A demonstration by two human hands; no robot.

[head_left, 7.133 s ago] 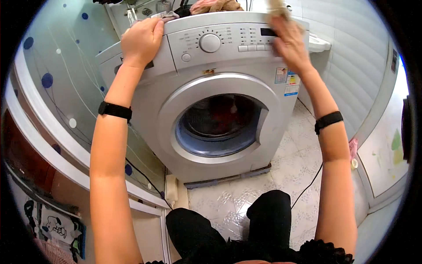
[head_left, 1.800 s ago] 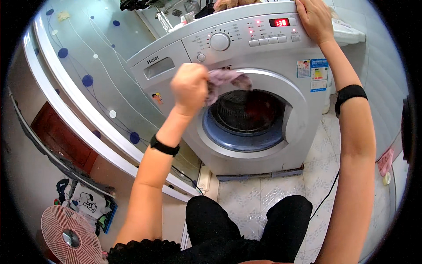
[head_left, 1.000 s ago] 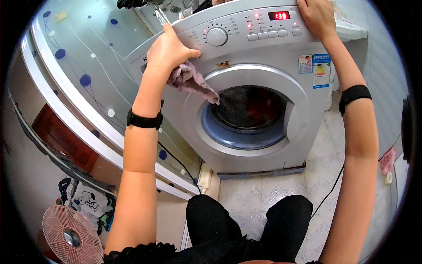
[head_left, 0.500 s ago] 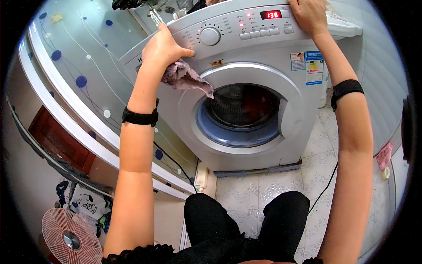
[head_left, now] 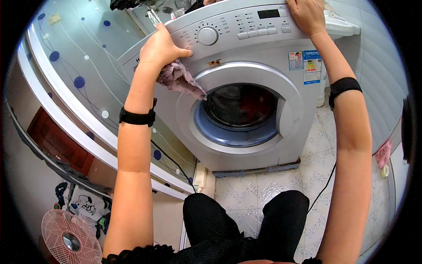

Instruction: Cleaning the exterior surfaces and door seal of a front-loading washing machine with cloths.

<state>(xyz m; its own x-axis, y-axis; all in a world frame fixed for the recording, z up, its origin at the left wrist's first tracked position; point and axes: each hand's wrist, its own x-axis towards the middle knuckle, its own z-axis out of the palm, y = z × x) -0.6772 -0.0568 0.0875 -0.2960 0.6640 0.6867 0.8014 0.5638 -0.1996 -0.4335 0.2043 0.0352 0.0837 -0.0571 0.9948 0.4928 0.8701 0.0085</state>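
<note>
Tiles beneath washer with blue label; left hand around mauve cloth, right hand on top edge, grip unclear

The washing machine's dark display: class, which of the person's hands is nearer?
Right: the right hand is just right of the display; the left hand is farther off, left of the dial, with a cloth.
</note>
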